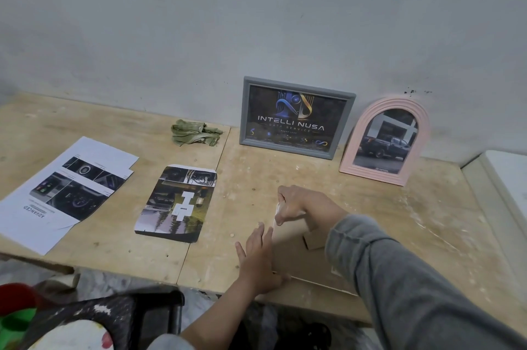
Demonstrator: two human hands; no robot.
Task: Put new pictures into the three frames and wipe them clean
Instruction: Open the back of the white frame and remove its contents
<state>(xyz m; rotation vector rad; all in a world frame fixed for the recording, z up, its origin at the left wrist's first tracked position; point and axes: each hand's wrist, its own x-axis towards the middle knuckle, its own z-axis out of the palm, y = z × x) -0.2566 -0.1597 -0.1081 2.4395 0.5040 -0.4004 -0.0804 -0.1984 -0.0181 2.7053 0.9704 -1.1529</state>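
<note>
Head view. Third frame, tan, back side up, flat on the plywood table near its front edge, between both hands. Right hand: reaches across, fingers curled, pinching the frame's far left corner. Left hand: fingers straight, flat against the frame's left edge. Grey frame and pink arched frame upright against the wall.

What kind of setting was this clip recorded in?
Probably a makeshift workshop or utility room, not a tidy living space. The table is bare plywood, scuffed and flecked with white; the wall behind is plain and stained; a paint-spattered black chair stands below the table's front edge.
</note>
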